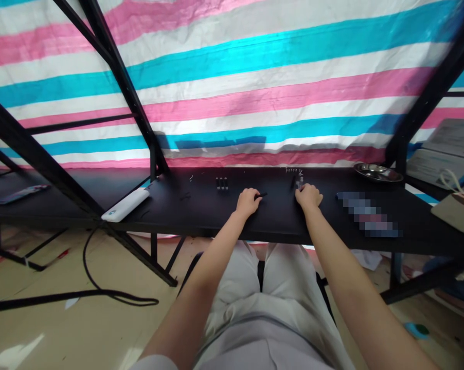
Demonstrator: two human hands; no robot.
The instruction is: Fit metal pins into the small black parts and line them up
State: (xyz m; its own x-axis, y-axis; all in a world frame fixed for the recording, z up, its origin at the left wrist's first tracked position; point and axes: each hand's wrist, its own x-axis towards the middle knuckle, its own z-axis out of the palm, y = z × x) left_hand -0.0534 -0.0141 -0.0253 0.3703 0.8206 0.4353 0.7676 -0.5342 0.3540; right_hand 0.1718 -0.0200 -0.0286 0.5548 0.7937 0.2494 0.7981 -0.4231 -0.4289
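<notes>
My left hand (pixel 248 202) is closed over the black tabletop, pinching a small dark stick-like piece (pixel 263 195) that pokes out to the right of the fingers. To its right, my right hand (pixel 309 196) has its fingertips pressed together on a small clear piece (pixel 299 182); its exact kind is too small to make out. A short black piece (pixel 293 181) lies just left of those fingertips. Beyond my left hand, three little black tubes with clear ends (pixel 221 183) are lined up side by side. Several tiny clear bits (pixel 292 170) form a row near the table's back edge.
A shiny metal dish (pixel 378 172) sits at the back right, with a blurred flat packet (pixel 369 215) in front. On the left lies a white power bank (pixel 126 204) beside a slanting black frame post (pixel 96 203). Striped sheeting (pixel 255 97) hangs behind the black table (pixel 193 216).
</notes>
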